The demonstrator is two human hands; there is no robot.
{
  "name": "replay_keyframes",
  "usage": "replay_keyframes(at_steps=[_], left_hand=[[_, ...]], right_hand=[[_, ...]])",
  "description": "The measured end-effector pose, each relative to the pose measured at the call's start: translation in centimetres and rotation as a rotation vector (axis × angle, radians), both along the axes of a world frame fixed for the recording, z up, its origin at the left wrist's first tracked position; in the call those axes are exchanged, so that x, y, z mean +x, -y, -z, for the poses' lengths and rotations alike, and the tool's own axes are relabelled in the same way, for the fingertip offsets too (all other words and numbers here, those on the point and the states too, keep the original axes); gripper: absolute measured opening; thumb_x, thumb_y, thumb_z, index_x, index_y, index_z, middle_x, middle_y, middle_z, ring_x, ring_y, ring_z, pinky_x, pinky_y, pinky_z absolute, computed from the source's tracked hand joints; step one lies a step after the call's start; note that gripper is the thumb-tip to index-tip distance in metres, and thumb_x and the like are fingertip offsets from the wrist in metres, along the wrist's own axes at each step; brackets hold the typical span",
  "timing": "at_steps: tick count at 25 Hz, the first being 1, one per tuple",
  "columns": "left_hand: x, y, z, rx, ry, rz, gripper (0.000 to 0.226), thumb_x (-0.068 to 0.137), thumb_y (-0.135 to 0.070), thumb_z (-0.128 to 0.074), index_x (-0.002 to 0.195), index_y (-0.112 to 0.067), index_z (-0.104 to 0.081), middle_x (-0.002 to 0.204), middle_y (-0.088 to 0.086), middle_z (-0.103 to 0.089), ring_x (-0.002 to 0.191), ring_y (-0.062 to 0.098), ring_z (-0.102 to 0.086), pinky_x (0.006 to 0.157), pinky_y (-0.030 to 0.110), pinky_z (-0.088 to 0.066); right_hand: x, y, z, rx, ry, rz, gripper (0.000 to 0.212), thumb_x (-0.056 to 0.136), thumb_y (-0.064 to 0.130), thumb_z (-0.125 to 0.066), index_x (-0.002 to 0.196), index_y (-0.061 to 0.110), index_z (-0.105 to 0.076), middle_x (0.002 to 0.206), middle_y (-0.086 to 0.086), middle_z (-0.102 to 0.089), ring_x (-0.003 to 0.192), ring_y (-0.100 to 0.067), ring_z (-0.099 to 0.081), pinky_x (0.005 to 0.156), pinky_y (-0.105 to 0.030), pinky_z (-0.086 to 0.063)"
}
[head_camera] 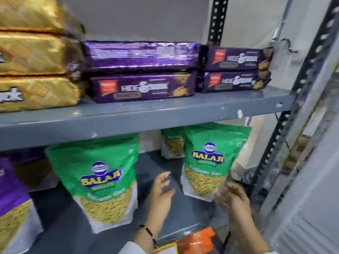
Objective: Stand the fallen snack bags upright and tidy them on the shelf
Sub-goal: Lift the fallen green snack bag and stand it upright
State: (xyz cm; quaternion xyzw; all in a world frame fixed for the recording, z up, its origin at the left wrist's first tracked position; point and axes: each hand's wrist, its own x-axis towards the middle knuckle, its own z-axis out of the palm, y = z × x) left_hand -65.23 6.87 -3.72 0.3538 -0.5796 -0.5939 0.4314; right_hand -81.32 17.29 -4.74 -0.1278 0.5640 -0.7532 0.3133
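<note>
Three green Balaji snack bags stand upright on the lower grey shelf (170, 208): one at the left (102, 180), one at the right (211, 160), and a third (172, 143) behind, partly hidden. My left hand (161, 191) hovers open between the two front bags, touching neither. My right hand (233, 198) is at the lower right corner of the right bag, fingers spread, blurred; it seems to touch the bag's edge without gripping it. A purple snack bag (11, 195) stands at the far left edge.
The upper shelf (146, 114) carries stacked purple Hide & Seek biscuit packs (143, 87) and gold packs (34, 52). A perforated black upright (271, 158) bounds the shelf on the right. An orange packet (196, 241) lies at the bottom, below my hands.
</note>
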Motion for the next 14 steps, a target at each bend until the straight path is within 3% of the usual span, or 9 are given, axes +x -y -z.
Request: replay_keyframes(at_steps=[3, 5, 8, 10, 12, 14], left_hand=[[-5.1, 1.3, 0.0, 0.080, 0.045, 0.069, 0.070, 0.067, 0.024, -0.044, 0.130, -0.006, -0.038, 0.123, -0.003, -0.043, 0.110, 0.011, -0.040, 0.073, 0.004, -0.043], [-7.4, 1.6, 0.5, 0.075, 0.102, 0.126, 0.071, 0.068, 0.031, -0.036, 0.130, -0.003, -0.039, 0.131, 0.001, -0.048, 0.107, 0.006, -0.049, 0.083, 0.013, -0.043], [-8.7, 0.6, 1.0, 0.075, 0.151, 0.149, 0.063, 0.069, 0.032, -0.031, 0.122, 0.002, -0.045, 0.100, -0.014, -0.063, 0.076, -0.020, -0.059, 0.070, 0.004, -0.046], [-8.4, -0.6, 1.1, 0.121, 0.137, 0.106, 0.060, 0.070, 0.034, -0.027, 0.113, -0.002, -0.050, 0.086, -0.029, -0.067, 0.069, -0.022, -0.058, 0.062, 0.003, -0.045], [-7.5, -1.4, 1.7, 0.137, 0.163, 0.076, 0.073, 0.064, 0.036, -0.026, 0.116, -0.011, -0.047, 0.104, -0.019, -0.066, 0.087, -0.017, -0.058, 0.063, 0.004, -0.046], [-6.8, -1.9, 2.6, 0.131, 0.206, 0.040, 0.081, 0.062, 0.034, -0.028, 0.120, -0.022, -0.039, 0.129, -0.007, -0.048, 0.115, 0.003, -0.048, 0.061, 0.007, -0.046]], right_hand=[[-3.3, -0.3, 1.4, 0.039, 0.047, -0.160, 0.044, 0.078, -0.014, -0.051, 0.107, 0.019, -0.054, 0.104, -0.003, -0.062, 0.074, -0.019, -0.058, 0.063, -0.028, -0.043], [-5.0, -0.5, 1.4, 0.071, 0.027, -0.270, 0.049, 0.080, -0.016, -0.044, 0.107, 0.023, -0.055, 0.106, 0.003, -0.063, 0.076, -0.015, -0.059, 0.061, -0.026, -0.044], [-7.1, -0.4, 1.5, 0.093, -0.025, -0.437, 0.058, 0.075, -0.024, -0.036, 0.103, 0.023, -0.057, 0.099, 0.007, -0.065, 0.072, -0.004, -0.066, 0.054, -0.017, -0.049], [-8.1, 0.3, 0.7, 0.062, -0.072, -0.516, 0.061, 0.064, -0.023, -0.046, 0.107, 0.019, -0.056, 0.099, 0.005, -0.065, 0.073, -0.003, -0.065, 0.051, -0.012, -0.049], [-8.7, 1.5, -0.2, 0.033, -0.091, -0.561, 0.060, 0.053, -0.013, -0.048, 0.102, 0.020, -0.060, 0.096, 0.007, -0.066, 0.065, 0.001, -0.064, 0.048, -0.010, -0.046], [-9.2, 2.4, 0.0, 0.044, -0.110, -0.594, 0.058, 0.059, -0.015, -0.049, 0.098, 0.026, -0.062, 0.097, 0.012, -0.067, 0.067, 0.000, -0.063, 0.048, -0.009, -0.046]])
